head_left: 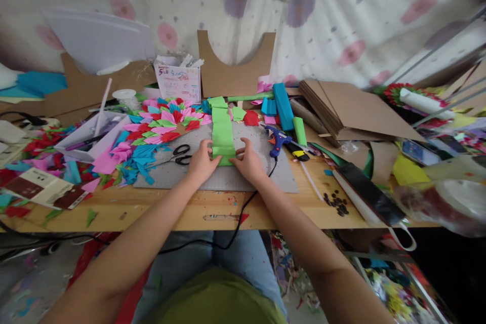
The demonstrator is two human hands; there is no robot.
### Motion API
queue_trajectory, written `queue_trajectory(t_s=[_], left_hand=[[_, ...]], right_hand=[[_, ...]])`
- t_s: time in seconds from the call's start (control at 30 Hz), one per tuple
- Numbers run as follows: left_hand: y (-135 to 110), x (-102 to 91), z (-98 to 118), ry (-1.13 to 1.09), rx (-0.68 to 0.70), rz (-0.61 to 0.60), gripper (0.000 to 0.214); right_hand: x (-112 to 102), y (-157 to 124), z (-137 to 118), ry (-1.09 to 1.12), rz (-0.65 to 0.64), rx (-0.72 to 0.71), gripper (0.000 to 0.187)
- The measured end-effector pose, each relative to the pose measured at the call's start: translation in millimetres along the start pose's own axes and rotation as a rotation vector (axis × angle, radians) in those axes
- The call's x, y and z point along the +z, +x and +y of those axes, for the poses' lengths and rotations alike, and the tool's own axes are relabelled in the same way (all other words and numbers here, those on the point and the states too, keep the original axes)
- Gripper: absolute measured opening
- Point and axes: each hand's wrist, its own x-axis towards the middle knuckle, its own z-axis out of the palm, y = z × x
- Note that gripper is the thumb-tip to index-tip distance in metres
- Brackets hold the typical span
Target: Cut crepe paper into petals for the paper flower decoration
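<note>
A green paper strip (222, 131) is lying lengthwise on a grey board (283, 174), its near end sitting between the two hands and its far end running toward twelve o'clock. Creases are crossing it at intervals, and a darker band is showing at the near end. By its look, it is promising to handle as something very light and soft — bending readily, gripping rather than slipping, but tearing or crushing under a hard pull. The near corners are offering the best hold, with thumb and finger pinching lightly on each side and keeping the tension even.

The left hand (204, 161) is holding the near left corner in a narrow pinch, its thumb resting along the near edge. The right hand (248, 162) is mirroring it at the near right corner, thumb low and fingers curling beside the strip.

Farther out, black scissors (181, 154) are lying at nine o'clock, just beside the left hand. Coloured paper petals (167, 124) are heaping up at ten o'clock. A blue glue gun (278, 140) is resting between two and three — near the right hand, but apart from it. Small dark discs (337, 203) are scattering at four o'clock, and a cardboard cut-out (237, 80) is standing at twelve, beyond the strip.
</note>
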Motion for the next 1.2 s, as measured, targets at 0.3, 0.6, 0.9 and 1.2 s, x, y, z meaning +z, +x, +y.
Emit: queue_trajectory(t_s=[0.3, 0.6, 0.9, 1.2], left_hand=[[-6, 6.5, 7, 0.242, 0.155, 0.087, 0.057], [-2, 1.1, -4, 0.263, 0.575, -0.076, 0.031], [-5, 10.0, -1, 0.386, 0.531, -0.224, 0.037], [4, -1.8, -10, 0.292, 0.290, -0.081, 0.048]], right_hand=[[2, -4, -4, -0.126, 0.020, -0.093, 0.064], [3, -1, -3, -0.192, -0.015, -0.133, 0.060], [2, -4, -9, -0.284, -0.044, -0.120, 0.057], [1, -4, -11, -0.291, -0.066, -0.122, 0.058]])
